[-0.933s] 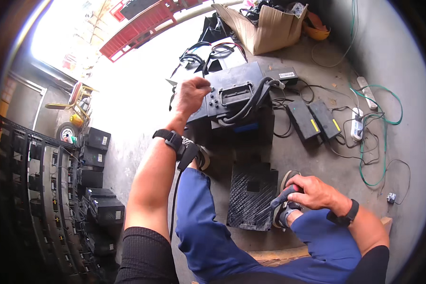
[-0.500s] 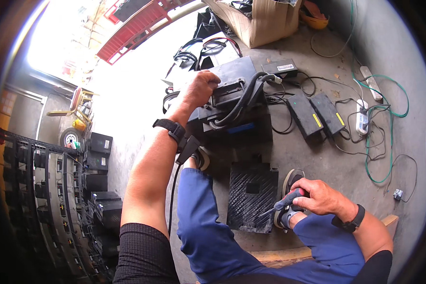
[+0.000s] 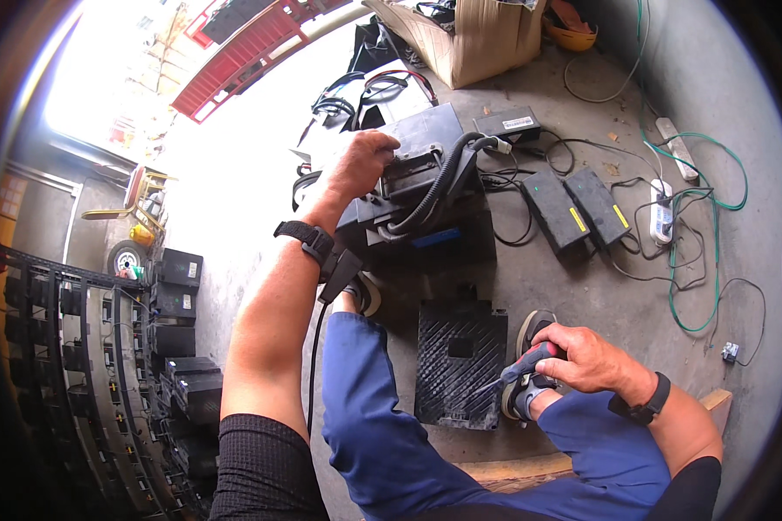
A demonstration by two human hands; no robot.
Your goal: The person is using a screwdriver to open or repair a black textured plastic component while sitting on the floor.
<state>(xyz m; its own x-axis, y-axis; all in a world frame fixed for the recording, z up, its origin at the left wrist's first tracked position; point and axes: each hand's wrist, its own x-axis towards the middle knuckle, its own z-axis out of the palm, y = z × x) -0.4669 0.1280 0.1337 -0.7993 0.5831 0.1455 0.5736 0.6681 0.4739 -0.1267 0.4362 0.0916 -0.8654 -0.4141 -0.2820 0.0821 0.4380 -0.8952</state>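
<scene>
My left hand (image 3: 363, 163) has its fingers curled at the top of a black battery case (image 3: 439, 123), beside its handle and thick corrugated cables (image 3: 436, 198); what the fingertips grip is hidden. Low on the right, my right hand (image 3: 569, 356) is closed on a grey-and-red screwdriver (image 3: 526, 362), whose shaft points down-left over a ribbed black plastic plate (image 3: 443, 382) lying on the floor between my legs. A black wrist strap (image 3: 306, 239) with a dark cord is on my left wrist.
Two black chargers (image 3: 549, 221), power strips (image 3: 660, 213) and tangled leads lie at the right beside the wall. A cardboard box (image 3: 487, 48) and red plastic barriers (image 3: 243, 56) are at the back. A metal rack (image 3: 69, 347) and stacked black boxes (image 3: 182, 308) line the left.
My left hand has moved right and slightly up along the case's top toward the handle. My right hand has shifted slightly downward and tilted, bringing the screwdriver's shaft into view.
</scene>
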